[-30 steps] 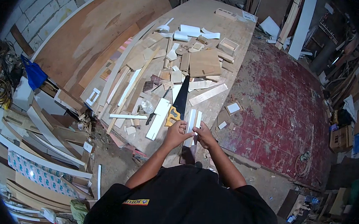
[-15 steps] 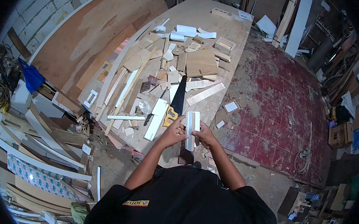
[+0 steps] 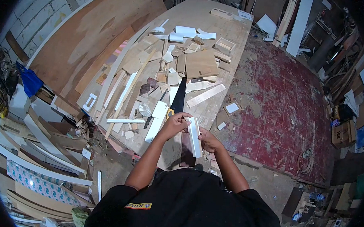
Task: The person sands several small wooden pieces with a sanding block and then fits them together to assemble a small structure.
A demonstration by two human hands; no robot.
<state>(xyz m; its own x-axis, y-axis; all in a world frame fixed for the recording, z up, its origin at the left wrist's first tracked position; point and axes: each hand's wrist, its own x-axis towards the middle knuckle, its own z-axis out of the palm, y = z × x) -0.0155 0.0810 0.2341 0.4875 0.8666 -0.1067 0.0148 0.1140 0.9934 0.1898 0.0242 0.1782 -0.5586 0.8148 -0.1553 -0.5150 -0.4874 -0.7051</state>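
A narrow white piece with wooden edges (image 3: 194, 139) is held between both hands near my chest, at the table's front edge. My left hand (image 3: 174, 127) grips its upper left side, fingers bent round the end. On the lower right side, my right hand (image 3: 208, 141) pinches its edge. Just beyond lies a handsaw (image 3: 178, 97) with a black blade; its yellow handle is partly hidden by my left hand. White blocks (image 3: 156, 121) rest to the left of the saw.
The wooden table (image 3: 189, 12) bears a square board (image 3: 201, 64), an open small box (image 3: 225, 46), white curled strips (image 3: 185, 31) and several offcuts. Long curved boards (image 3: 53, 138) stand at left. A dusty red floor (image 3: 275, 107) lies at right.
The white piece has been turned and tilted, showing a plain white side instead of its grooved face. My left hand has moved slightly up over its top end; my right hand sits a little lower.
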